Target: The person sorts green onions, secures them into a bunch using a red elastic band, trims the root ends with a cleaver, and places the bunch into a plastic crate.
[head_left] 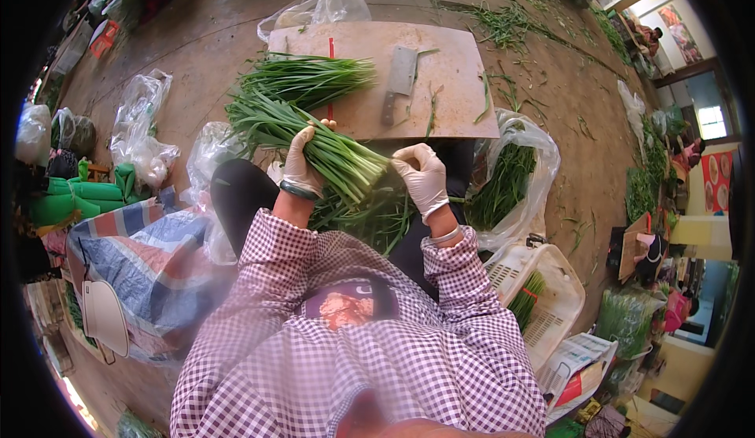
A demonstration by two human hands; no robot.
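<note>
My left hand (300,164), in a pale thin glove, is closed around a bunch of garlic chives (311,141). The green leaves point to the upper left, the pale stem ends to the lower right. Beside those ends, my gloved right hand (423,178) has its fingers pinched together; whatever is between them is too small to make out. A second heap of garlic chives (314,76) lies just beyond, on a pale board (452,100), across a red tie (331,48). Right of it a cleaver (402,72) rests flat, handle toward me.
Loose greens (370,222) sit below my hands. To the right are a clear bag of greens (507,182) and a white basket (562,304) with a tied bunch. A striped woven sack (149,261) lies left. Scattered leaves (507,25) litter the floor; other people sit far right.
</note>
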